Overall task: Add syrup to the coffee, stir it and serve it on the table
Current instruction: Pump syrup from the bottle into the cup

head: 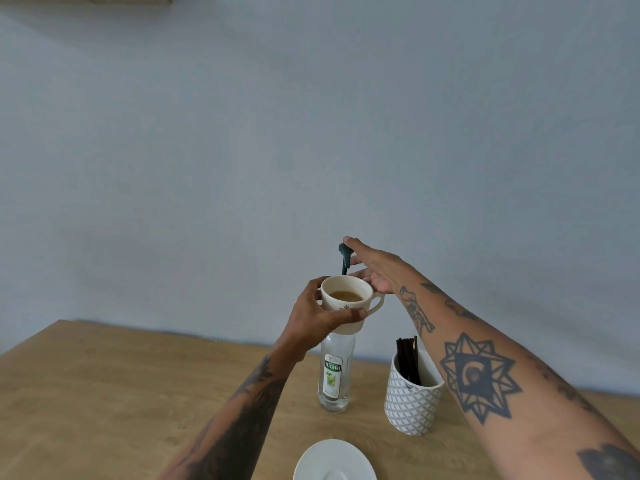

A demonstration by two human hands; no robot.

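Wooden table is backed by a pale blue wall. Above the syrup bottle, the coffee cup is gripped by curled left hand fingers. Its dark pump is pressed by the right hand, fingers straight and slightly apart.

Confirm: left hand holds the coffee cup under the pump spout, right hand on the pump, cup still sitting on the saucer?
Not quite. In the head view the left hand holds the cup in the air under the spout of the pump, the right hand on it; the saucer lies bare on the table.
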